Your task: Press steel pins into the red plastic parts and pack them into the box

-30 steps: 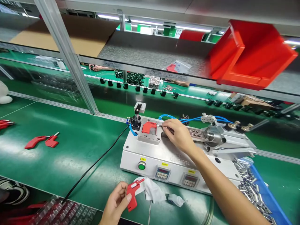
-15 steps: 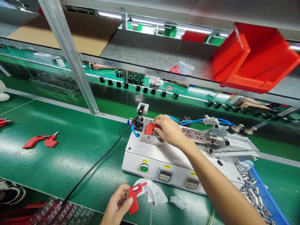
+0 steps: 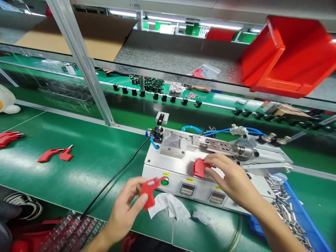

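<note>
My left hand pinches a red plastic handle part in front of the white press machine, close to its green button. My right hand grips a small red plastic piece above the machine's top plate. The metal fixture block on the machine has nothing in it. A pneumatic cylinder with blue hoses lies to its right.
A white cloth lies below the machine. Red parts rest on the green belt at left. A blue bin of metal pins sits at right, a clear tray at lower left. A red bin stands on the shelf above.
My right hand lifted the red piece out of the fixture and drew it back toward me. My left hand rose with its red handle part toward the machine front.
</note>
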`<control>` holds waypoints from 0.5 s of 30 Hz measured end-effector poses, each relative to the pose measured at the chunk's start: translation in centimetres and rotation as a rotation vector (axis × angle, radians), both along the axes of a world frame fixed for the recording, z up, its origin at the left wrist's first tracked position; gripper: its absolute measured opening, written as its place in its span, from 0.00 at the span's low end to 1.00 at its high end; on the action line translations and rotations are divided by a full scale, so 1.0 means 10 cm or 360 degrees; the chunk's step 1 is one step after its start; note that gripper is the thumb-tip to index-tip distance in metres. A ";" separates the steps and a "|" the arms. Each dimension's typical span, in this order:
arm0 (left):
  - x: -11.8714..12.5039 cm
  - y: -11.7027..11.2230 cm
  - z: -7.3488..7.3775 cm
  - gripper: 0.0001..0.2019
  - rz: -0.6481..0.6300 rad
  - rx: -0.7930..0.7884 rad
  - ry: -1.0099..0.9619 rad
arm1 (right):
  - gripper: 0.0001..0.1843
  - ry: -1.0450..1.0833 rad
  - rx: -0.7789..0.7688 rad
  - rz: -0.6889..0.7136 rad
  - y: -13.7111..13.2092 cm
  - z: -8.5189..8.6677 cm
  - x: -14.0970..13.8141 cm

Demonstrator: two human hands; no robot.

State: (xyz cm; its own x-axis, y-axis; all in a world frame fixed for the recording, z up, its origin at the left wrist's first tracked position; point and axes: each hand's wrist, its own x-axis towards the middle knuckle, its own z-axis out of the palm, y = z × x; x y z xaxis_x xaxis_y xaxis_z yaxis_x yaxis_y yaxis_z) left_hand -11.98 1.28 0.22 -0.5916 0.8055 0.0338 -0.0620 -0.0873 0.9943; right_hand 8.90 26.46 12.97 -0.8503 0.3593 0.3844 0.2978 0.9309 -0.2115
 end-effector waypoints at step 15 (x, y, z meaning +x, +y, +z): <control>-0.45 1.62 1.30 0.15 -0.0298 -0.0707 0.1959 | 0.10 -0.0029 0.0179 -0.0161 -0.07 -0.36 0.48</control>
State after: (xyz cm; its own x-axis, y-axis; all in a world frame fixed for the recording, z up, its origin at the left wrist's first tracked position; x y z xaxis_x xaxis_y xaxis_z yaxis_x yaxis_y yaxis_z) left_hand -16.46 17.51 13.20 -0.2438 0.9532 0.1789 0.9209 0.1698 0.3508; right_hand 13.70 25.74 9.39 -0.8190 0.3993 0.4120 0.3942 0.9134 -0.1016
